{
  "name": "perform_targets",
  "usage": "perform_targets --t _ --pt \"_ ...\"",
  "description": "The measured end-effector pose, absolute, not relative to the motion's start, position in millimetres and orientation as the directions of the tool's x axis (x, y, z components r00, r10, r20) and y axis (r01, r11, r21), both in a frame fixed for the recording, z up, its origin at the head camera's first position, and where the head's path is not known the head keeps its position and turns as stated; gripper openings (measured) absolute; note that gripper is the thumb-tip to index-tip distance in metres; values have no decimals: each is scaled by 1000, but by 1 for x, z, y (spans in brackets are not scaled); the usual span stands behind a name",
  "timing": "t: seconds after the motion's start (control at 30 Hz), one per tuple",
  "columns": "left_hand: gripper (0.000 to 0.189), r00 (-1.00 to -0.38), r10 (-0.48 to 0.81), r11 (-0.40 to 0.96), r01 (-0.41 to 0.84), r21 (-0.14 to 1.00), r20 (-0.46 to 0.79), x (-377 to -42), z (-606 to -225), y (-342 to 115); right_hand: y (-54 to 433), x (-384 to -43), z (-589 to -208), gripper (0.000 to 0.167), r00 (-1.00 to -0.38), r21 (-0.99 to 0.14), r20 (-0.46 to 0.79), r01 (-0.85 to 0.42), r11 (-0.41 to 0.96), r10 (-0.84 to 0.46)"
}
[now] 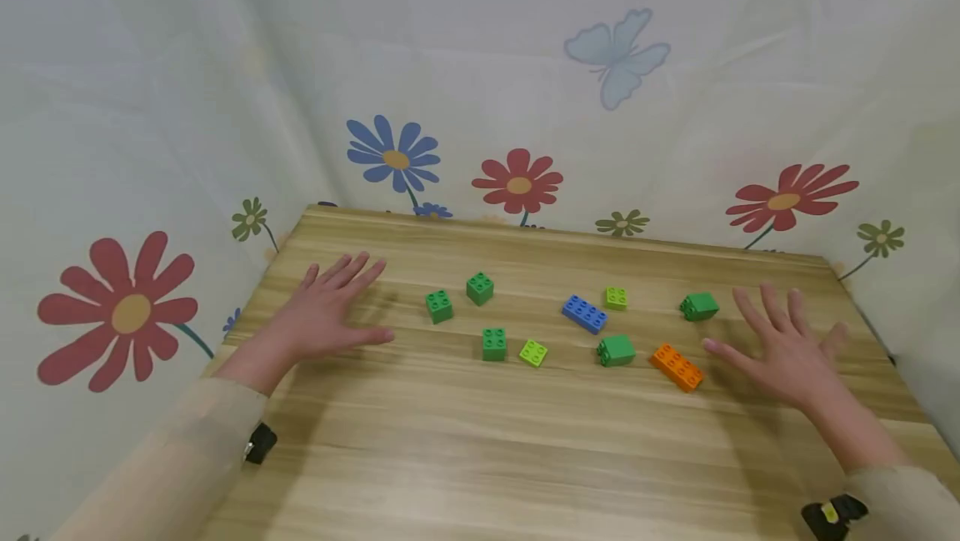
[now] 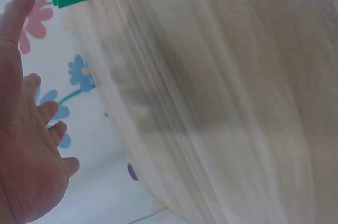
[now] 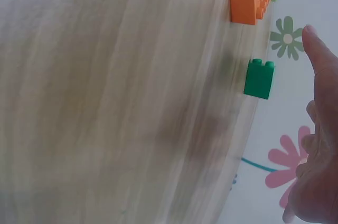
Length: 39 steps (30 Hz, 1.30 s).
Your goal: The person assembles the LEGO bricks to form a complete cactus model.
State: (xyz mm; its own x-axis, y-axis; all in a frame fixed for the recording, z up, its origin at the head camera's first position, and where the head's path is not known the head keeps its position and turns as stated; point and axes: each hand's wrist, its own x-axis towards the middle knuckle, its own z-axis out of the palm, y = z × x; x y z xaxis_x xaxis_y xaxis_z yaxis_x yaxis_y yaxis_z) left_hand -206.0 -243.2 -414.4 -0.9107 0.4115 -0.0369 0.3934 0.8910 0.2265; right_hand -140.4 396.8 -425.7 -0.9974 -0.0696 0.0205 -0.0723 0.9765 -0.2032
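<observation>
My left hand [image 1: 326,316] hovers with fingers spread above the left part of the table, holding nothing. Nearest to it is a green building brick [image 1: 439,306]; another green brick [image 1: 480,288] lies just beyond, and a third green brick [image 1: 493,344] sits closer to me. On the other side my right hand [image 1: 787,353] is also spread and holds nothing. Beside its thumb lie an orange brick [image 1: 677,368] and a tipped green brick [image 1: 700,307]. Between the hands are a blue brick [image 1: 585,313], another tipped green brick [image 1: 617,351] and two flat lime bricks, one near [image 1: 533,353], one far [image 1: 616,298].
A wood-grain table [image 1: 480,441] carries all the bricks. White cloth [image 1: 465,66] printed with flowers and a butterfly hangs behind it and along both sides. Black straps [image 1: 834,516] show at the sleeve cuffs.
</observation>
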Motion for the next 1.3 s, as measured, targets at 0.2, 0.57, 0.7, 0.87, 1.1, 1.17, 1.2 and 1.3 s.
perform_targets --t 0.2,0.57,0.7,0.87,1.1,1.17,1.2,1.3 --pt "114 -883 468 854 441 276 -40 -204 -407 -230 386 -151 -420 105 -995 -206 32 -103 973 -99" --pt "118 -855 518 777 456 434 -29 -199 -399 -205 354 -166 -402 105 -981 -268 29 -193 944 -192" --pt "122 -853 521 754 439 488 -37 -195 -395 -195 343 -171 -399 105 -976 -279 11 -213 936 -219" --pt "121 -847 532 715 441 543 -12 -190 -392 -182 328 -175 -394 105 -967 -289 -1 -243 926 -254" --pt "121 -846 533 677 404 615 -30 -185 -397 -165 307 -180 -392 105 -952 -294 -5 -292 910 -307" --pt "120 -842 538 669 398 628 -39 -184 -400 -160 301 -182 -392 105 -947 -293 -1 -307 906 -321" --pt "120 -839 542 662 396 636 -42 -183 -400 -157 298 -183 -392 105 -945 -297 3 -312 903 -326" --pt "118 -826 562 638 403 656 -38 -182 -405 -150 290 -186 -393 104 -939 -302 14 -332 894 -344"
